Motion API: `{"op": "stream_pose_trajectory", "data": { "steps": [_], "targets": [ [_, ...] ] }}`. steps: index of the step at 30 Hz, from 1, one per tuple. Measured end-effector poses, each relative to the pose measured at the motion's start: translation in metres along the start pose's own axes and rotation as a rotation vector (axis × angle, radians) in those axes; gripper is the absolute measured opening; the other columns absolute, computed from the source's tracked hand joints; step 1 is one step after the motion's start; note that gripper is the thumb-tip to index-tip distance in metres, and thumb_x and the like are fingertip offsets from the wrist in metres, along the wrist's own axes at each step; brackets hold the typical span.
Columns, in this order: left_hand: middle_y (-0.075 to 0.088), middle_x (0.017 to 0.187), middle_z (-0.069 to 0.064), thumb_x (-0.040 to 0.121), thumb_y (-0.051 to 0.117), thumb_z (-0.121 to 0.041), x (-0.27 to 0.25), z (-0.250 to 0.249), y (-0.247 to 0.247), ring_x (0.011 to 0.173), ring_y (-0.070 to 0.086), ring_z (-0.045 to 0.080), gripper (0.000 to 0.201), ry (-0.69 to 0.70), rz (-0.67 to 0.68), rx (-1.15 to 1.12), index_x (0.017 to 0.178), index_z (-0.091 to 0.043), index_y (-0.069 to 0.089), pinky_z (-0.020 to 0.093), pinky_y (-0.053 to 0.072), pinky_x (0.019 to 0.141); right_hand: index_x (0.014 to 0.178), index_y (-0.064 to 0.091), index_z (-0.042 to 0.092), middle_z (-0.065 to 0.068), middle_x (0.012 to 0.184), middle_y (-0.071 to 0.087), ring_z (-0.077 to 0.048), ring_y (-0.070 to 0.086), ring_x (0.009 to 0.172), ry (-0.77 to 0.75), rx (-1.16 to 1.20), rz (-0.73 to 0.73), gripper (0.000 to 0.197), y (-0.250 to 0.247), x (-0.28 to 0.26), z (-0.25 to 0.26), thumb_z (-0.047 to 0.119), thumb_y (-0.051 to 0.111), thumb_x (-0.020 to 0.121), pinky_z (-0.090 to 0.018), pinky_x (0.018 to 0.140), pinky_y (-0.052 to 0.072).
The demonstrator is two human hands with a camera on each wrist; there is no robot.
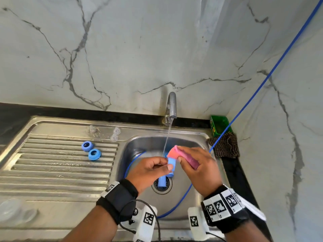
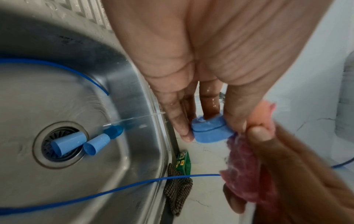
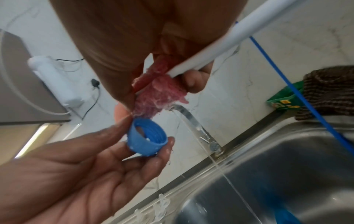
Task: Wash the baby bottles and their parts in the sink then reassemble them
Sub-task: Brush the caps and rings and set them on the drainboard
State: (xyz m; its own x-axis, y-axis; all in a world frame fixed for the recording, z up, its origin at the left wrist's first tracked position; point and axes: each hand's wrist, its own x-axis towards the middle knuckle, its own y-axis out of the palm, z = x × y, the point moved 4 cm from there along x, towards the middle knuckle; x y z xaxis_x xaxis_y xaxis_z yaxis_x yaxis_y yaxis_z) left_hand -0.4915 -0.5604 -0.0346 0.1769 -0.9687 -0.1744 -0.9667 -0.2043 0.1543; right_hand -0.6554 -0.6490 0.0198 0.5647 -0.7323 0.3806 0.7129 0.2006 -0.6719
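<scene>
Centre of the head view, over the sink (image 1: 201, 137): the left hand (image 1: 150, 170) pinches a blue collar ring (image 3: 146, 137) by its rim, threaded opening turned toward the right hand (image 1: 197, 170), which holds a pink sponge (image 1: 174, 151) touching the ring's edge, beside the running water (image 1: 167, 138).

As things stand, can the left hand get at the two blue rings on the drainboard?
Probably not yet: the left hand grips a blue collar that the right hand's pink scrubber is scrubbing. Otherwise nothing blocks the blue rings on the drainboard.
</scene>
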Motion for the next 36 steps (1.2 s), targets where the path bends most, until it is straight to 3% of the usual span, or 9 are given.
{"op": "stream_pose_trajectory", "data": {
  "steps": [4,7,12,15,18,26,30,34,36],
  "targets": [
    [0.075,0.107,0.013,0.082,0.074,-0.044,-0.007,-0.011,-0.003,0.108,0.068,0.033,0.044,0.072,0.014,0.107,0.110,-0.009,0.073,0.050,0.050,0.103,0.124,0.070,0.037,0.012,0.105,0.067,-0.013,0.062,0.100,-0.142,-0.029,0.005,0.035,0.001,-0.009,0.021,0.036,0.066,0.089,-0.025,0.091,0.050],
    [0.076,0.108,0.004,0.080,0.071,-0.051,-0.011,-0.014,-0.006,0.106,0.070,0.027,0.048,0.092,0.036,0.162,0.111,-0.013,0.072,0.044,0.052,0.101,0.122,0.070,0.040,0.013,0.103,0.069,-0.011,0.064,0.097,-0.054,-0.033,-0.090,0.035,-0.007,-0.007,0.012,0.038,0.066,0.088,-0.031,0.088,0.053],
    [0.077,0.101,0.005,0.090,0.073,-0.029,-0.012,-0.013,-0.006,0.099,0.073,0.024,0.031,0.037,0.060,0.128,0.110,-0.005,0.069,0.044,0.056,0.096,0.123,0.070,0.040,0.010,0.102,0.063,-0.013,0.059,0.096,-0.181,-0.094,-0.031,0.036,0.001,-0.018,0.025,0.039,0.067,0.088,-0.019,0.084,0.048],
    [0.075,0.091,-0.001,0.097,0.062,-0.021,-0.014,-0.015,-0.001,0.091,0.073,0.015,0.017,0.028,0.083,0.136,0.104,-0.006,0.067,0.041,0.058,0.090,0.122,0.069,0.042,0.011,0.099,0.063,-0.017,0.060,0.092,-0.094,-0.133,-0.140,0.035,-0.004,-0.015,0.013,0.039,0.065,0.087,-0.022,0.081,0.048],
    [0.071,0.094,0.006,0.103,0.053,-0.014,-0.012,-0.015,0.000,0.093,0.074,0.019,0.021,0.007,0.060,0.110,0.104,0.005,0.062,0.039,0.058,0.090,0.118,0.073,0.038,0.009,0.101,0.062,-0.015,0.056,0.092,-0.207,-0.163,-0.120,0.032,-0.001,-0.017,0.022,0.034,0.065,0.087,-0.021,0.076,0.047],
    [0.071,0.083,-0.002,0.104,0.048,-0.008,-0.006,-0.020,0.014,0.090,0.072,0.019,0.017,-0.008,0.042,0.081,0.093,-0.007,0.061,0.034,0.058,0.086,0.131,0.067,0.027,0.010,0.107,0.062,-0.011,0.052,0.099,-0.131,-0.133,-0.083,0.049,-0.008,-0.009,-0.005,0.035,0.074,0.083,-0.004,0.093,0.034],
    [0.072,0.096,0.014,0.102,0.052,-0.019,-0.002,-0.022,0.024,0.092,0.073,0.022,0.027,0.019,-0.029,0.078,0.103,0.004,0.066,0.026,0.058,0.086,0.125,0.069,0.037,0.014,0.117,0.060,-0.013,0.056,0.112,-0.044,0.055,-0.028,0.044,-0.009,-0.008,-0.018,0.039,0.077,0.082,-0.026,0.099,0.046],
    [0.074,0.096,0.010,0.099,0.058,-0.040,0.002,-0.018,0.028,0.102,0.072,0.029,0.043,0.068,-0.038,0.118,0.103,0.002,0.066,0.045,0.055,0.098,0.130,0.067,0.036,0.015,0.126,0.069,-0.014,0.060,0.124,0.113,0.451,0.188,0.043,-0.001,-0.010,-0.021,0.041,0.074,0.088,-0.042,0.108,0.046],
    [0.074,0.097,0.007,0.093,0.061,-0.052,0.004,-0.017,0.027,0.103,0.071,0.029,0.048,0.095,-0.053,0.151,0.103,-0.006,0.069,0.050,0.054,0.099,0.126,0.068,0.040,0.016,0.123,0.070,-0.014,0.060,0.123,0.092,0.449,0.166,0.032,-0.006,-0.011,-0.017,0.041,0.068,0.095,-0.042,0.107,0.046]
  ]
}}
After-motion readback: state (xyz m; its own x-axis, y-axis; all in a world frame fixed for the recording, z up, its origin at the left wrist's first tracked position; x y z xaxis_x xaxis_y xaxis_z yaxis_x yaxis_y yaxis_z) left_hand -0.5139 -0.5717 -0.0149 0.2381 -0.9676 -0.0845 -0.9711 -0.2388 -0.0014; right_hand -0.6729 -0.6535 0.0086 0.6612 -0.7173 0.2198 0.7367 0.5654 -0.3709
